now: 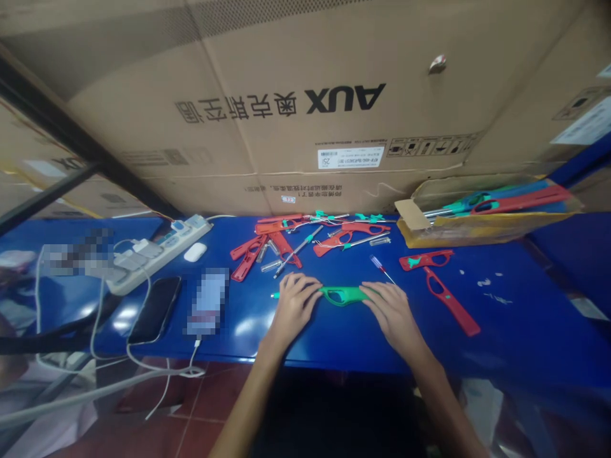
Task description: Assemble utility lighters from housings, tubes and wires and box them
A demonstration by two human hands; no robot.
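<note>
A green stick-lighter casing (354, 294) lies sideways between my hands, just above or on the blue tabletop. My left hand (296, 302) is closed around its left end, where a short green tip pokes out past the fingers. On the other end, my right hand (390, 308) grips the casing with thumb and fingertips. The trigger opening shows between them. Beyond my hands lie red lighter casings (285, 248), metal tubes with green pieces (305, 243) and small clear tanks (271, 266). A small screwdriver (377, 261) rests behind my right hand.
At the back right, a cardboard box (477, 235) holds several red, green and blue lighters. Red casing halves (458, 308) lie right. On the left are a power strip (157, 254) with cables, a dark phone (156, 310) and a charging phone (209, 302). Large cartons (267, 57) wall the back.
</note>
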